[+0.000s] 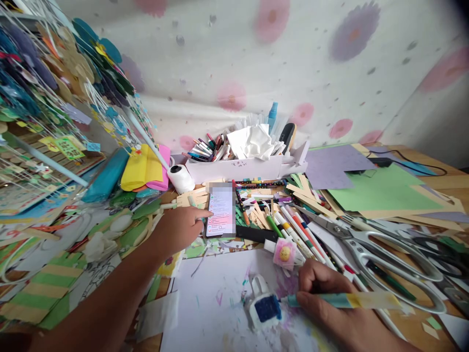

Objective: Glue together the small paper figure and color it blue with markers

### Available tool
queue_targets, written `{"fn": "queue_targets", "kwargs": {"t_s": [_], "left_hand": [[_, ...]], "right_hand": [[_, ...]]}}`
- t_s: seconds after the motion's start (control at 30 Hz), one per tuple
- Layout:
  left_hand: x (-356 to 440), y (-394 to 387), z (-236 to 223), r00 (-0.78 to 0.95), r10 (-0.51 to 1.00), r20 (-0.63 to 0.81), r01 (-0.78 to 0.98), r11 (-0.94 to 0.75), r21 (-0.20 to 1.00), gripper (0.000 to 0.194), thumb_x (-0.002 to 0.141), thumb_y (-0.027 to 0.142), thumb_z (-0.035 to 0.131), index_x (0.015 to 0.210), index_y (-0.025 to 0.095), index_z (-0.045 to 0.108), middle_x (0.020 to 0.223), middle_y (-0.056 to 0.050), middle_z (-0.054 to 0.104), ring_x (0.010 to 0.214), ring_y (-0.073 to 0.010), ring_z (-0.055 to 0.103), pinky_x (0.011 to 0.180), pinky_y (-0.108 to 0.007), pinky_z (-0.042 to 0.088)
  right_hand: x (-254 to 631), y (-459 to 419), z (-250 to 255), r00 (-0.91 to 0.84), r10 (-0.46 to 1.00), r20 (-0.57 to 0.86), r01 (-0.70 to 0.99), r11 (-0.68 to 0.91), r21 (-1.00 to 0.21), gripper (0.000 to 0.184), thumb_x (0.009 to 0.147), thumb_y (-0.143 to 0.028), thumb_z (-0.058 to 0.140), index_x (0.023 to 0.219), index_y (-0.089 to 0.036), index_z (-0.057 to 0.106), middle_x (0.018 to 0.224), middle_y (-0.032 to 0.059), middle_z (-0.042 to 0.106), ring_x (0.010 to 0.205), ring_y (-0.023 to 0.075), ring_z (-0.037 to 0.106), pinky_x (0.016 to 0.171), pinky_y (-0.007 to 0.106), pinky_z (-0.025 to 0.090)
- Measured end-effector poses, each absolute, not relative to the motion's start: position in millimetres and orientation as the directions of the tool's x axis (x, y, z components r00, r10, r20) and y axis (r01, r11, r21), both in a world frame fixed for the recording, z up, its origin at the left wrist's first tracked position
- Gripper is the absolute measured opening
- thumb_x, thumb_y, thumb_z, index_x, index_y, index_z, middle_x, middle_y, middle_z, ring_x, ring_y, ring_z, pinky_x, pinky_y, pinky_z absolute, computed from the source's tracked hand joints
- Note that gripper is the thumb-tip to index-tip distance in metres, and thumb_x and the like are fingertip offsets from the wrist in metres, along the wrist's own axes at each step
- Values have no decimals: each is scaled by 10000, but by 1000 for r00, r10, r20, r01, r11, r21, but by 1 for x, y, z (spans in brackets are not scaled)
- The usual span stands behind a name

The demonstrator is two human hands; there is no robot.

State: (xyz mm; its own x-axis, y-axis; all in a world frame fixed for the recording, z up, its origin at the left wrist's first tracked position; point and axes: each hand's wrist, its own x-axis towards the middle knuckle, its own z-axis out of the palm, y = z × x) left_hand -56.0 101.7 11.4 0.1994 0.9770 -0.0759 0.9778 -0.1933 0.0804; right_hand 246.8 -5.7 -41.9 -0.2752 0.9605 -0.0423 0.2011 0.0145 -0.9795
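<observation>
My left hand reaches to a phone that lies on the clutter with its screen lit. The index finger is stretched out to the screen, the other fingers are curled, and nothing is held. Between the fingers of my right hand is a light blue and yellow marker. Its tip is at the right edge of a small white piece with a loop on top, whose front bears a dark blue painted patch. That piece lies on a paint-stained white sheet. Just above sits a pink square piece with a yellow face.
Large silver scissors lie on the right beside several markers. Behind stands a white box of pens and tissue. A white thread spool is left of it. Paper scraps cover the left; coloured sheets lie back right.
</observation>
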Motion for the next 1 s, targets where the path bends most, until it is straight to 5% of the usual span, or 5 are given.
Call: {"fn": "queue_targets", "kwargs": {"t_s": [0.4, 0.77, 1.0], "left_hand": [[-53, 98, 16, 202, 976, -78, 977, -196, 81, 493, 795, 227, 408, 1181, 309, 703, 1215, 4, 710, 1095, -218, 659, 906, -288, 486], [-52, 95, 16, 197, 975, -106, 976, -184, 117, 464, 774, 231, 455, 1139, 328, 725, 1179, -1, 728, 1024, -250, 682, 827, -301, 507], [-51, 74, 30, 140, 990, 4, 979, -139, 149, 433, 832, 274, 388, 1104, 260, 725, 1151, -5, 736, 1061, -245, 659, 872, -312, 489]], "right_hand": [[248, -7, -46, -282, 959, -13, 190, 42, -981, 361, 835, -499, 588, 665, -202, 474, 623, -17, 475, 583, 141, 432, 520, 239, 377], [246, -7, -43, -276, 961, -16, 195, 40, -980, 370, 834, -507, 584, 659, -201, 469, 620, -13, 465, 584, 144, 419, 521, 243, 374], [248, -9, -45, -275, 960, -53, 165, -7, -986, 356, 824, -487, 604, 664, -202, 465, 638, -19, 463, 604, 143, 417, 540, 243, 369]]}}
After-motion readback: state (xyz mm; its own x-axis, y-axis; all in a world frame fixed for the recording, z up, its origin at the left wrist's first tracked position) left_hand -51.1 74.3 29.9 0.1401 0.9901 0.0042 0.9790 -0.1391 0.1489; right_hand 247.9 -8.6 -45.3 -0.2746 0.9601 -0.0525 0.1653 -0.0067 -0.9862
